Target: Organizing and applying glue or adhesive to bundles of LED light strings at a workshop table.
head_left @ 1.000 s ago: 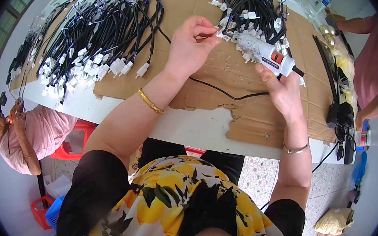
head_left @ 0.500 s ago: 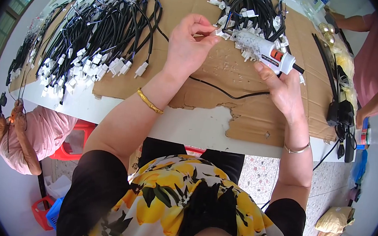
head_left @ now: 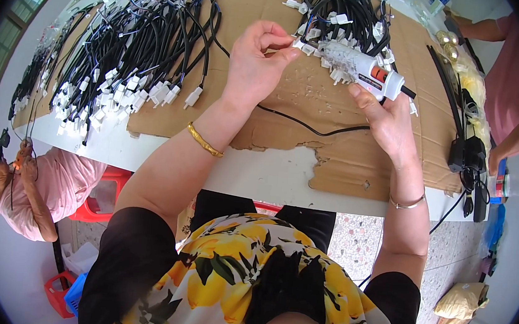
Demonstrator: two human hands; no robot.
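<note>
My right hand (head_left: 391, 126) grips a white hot glue gun (head_left: 363, 67) with an orange patch. Its front end is crusted with clear glue, and a black stick comes out of its back. The gun's tip points left, close to a small white connector (head_left: 305, 48). My left hand (head_left: 258, 62) pinches that connector, or its wire end, between thumb and fingertips; exactly what is pinched is partly hidden. Just beyond both hands lies a bundle of black cables (head_left: 349, 5) with white connectors, some of them under the gun.
A large heap of black cables (head_left: 140, 41) with white plugs spreads on the left. Torn cardboard (head_left: 341, 160) covers much of the white table (head_left: 265, 172). The gun's black cord (head_left: 312, 131) crosses it. Black adapters (head_left: 465, 154) lie at right. Co-workers are at left and right.
Hardly anything differs. My left hand has dipped slightly, while the glue gun and my right hand stay in almost the same place.
</note>
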